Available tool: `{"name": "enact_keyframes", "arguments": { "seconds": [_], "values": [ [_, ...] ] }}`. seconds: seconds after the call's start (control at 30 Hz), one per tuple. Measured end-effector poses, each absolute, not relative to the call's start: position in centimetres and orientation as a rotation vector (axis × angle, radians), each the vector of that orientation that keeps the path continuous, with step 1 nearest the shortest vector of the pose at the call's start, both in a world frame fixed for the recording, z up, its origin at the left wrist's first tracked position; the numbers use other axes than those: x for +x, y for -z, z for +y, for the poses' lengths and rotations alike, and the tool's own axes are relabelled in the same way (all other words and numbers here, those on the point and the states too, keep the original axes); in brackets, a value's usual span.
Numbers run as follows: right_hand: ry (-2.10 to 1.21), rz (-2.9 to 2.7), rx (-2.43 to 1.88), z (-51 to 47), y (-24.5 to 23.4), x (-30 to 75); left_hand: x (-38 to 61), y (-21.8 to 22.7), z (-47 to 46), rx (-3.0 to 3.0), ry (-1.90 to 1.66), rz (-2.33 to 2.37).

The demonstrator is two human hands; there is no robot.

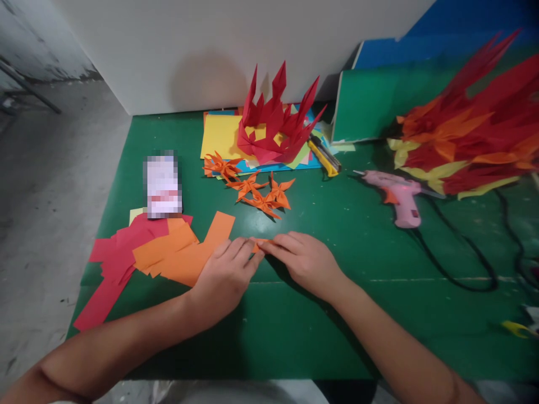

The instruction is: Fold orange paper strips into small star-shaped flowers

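Note:
My left hand (225, 275) and my right hand (301, 259) meet on the green table (295, 331), fingertips pressed together on a small folded piece of orange paper (261, 243) that lies flat between them. Most of that piece is hidden under the fingers. Just left of my left hand lies a loose pile of orange paper strips (181, 253) and red paper strips (115, 264). Behind my hands sit several small folded orange paper shapes (252, 188).
A large red folded paper piece (275, 126) rests on a stack of coloured sheets (221, 137) at the back. A yellow utility knife (323, 158), a pink glue gun (398, 196) with black cord, a blurred phone (162, 184) and a red-orange paper flame piece (467, 134) surround the work area.

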State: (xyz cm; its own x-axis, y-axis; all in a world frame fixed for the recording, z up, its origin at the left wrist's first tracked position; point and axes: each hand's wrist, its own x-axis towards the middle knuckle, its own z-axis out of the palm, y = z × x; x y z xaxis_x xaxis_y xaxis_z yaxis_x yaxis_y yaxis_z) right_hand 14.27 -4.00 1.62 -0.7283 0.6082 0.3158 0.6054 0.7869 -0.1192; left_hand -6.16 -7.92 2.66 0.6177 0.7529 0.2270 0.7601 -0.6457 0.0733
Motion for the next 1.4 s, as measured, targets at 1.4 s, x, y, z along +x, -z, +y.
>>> {"name": "enact_keyframes", "arguments": {
  "seconds": [1.4],
  "values": [
    [-0.24,-2.466,-0.932,-3.3,-2.8,17.1,-6.2,-1.7,-5.7,-2.999,0.465,-1.218]
  ]
}}
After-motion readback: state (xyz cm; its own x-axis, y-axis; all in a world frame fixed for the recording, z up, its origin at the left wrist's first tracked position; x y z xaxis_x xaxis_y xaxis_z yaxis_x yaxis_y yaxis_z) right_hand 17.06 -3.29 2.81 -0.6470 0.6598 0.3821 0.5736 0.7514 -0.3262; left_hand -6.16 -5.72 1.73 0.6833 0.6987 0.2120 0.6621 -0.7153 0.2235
